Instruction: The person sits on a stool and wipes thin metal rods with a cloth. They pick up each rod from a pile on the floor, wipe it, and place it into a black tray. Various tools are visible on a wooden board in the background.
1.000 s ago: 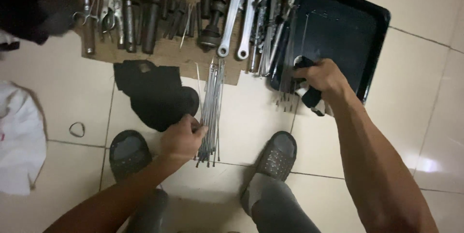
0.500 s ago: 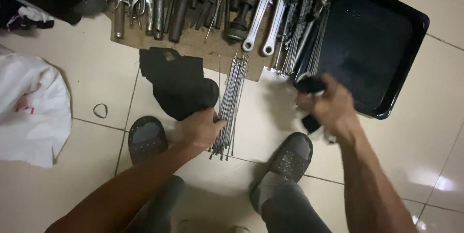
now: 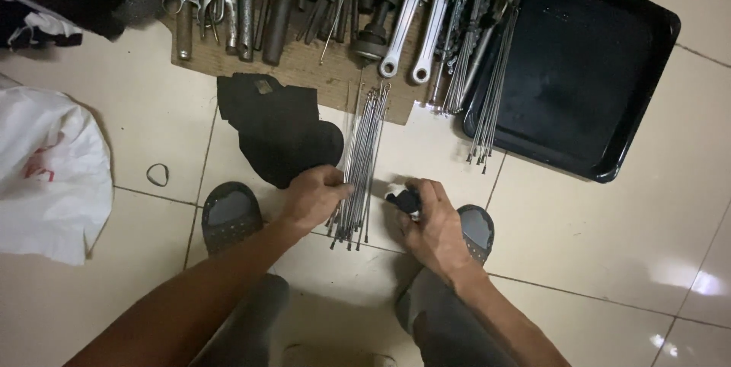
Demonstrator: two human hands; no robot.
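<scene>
**Right hand swings in from the tray**

Left hand (image 3: 316,196) pinches the bundle of thin steel spokes (image 3: 359,161) on the tiled floor (image 3: 609,245) — right hand (image 3: 434,226), off the black metal tray (image 3: 579,70), now clutches a dark rag (image 3: 403,199) just beside them.

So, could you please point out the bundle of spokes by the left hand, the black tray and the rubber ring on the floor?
bundle of spokes (image 3: 364,155), head view, middle of the rods.
black tray (image 3: 586,70), head view, bare floor of the tray.
rubber ring (image 3: 158,175), head view, on its band.
</scene>
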